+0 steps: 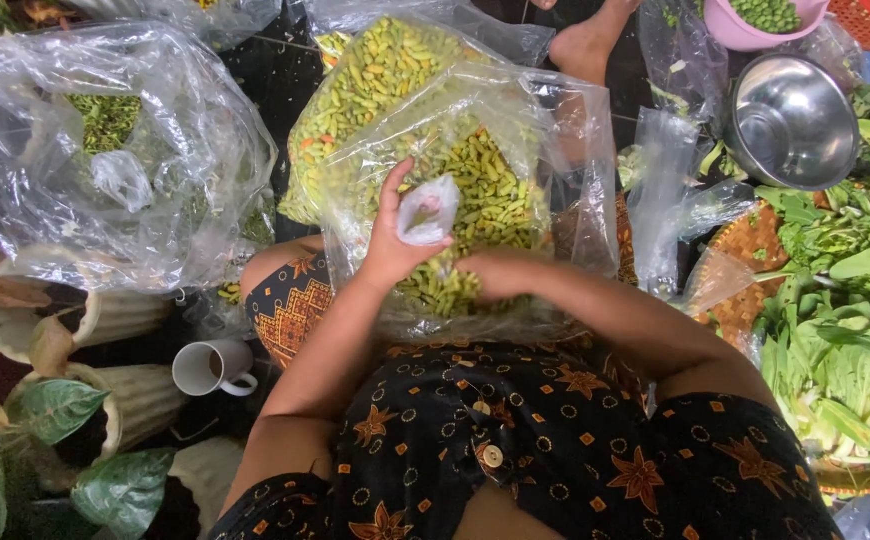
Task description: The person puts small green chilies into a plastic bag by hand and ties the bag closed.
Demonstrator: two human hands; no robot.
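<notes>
A large clear plastic bag (565, 130) full of green and yellowish chilies (490, 190) rests on my lap. My left hand (395, 240) is raised inside the bag's mouth and grips a small clear plastic bag (427, 210). My right hand (500, 272) reaches into the big bag and lies on the chilies, fingers partly buried, so what it holds is hidden. A second bag of chilies (375, 70) lies just behind the first.
A crumpled clear bag (105, 150) with green chilies sits at the left. A white mug (213, 366) and leafy pots (75, 410) stand lower left. At right are a steel bowl (793, 122), a pink bowl (755, 25), leafy greens (855, 340) on woven trays, and another person's foot (587, 45).
</notes>
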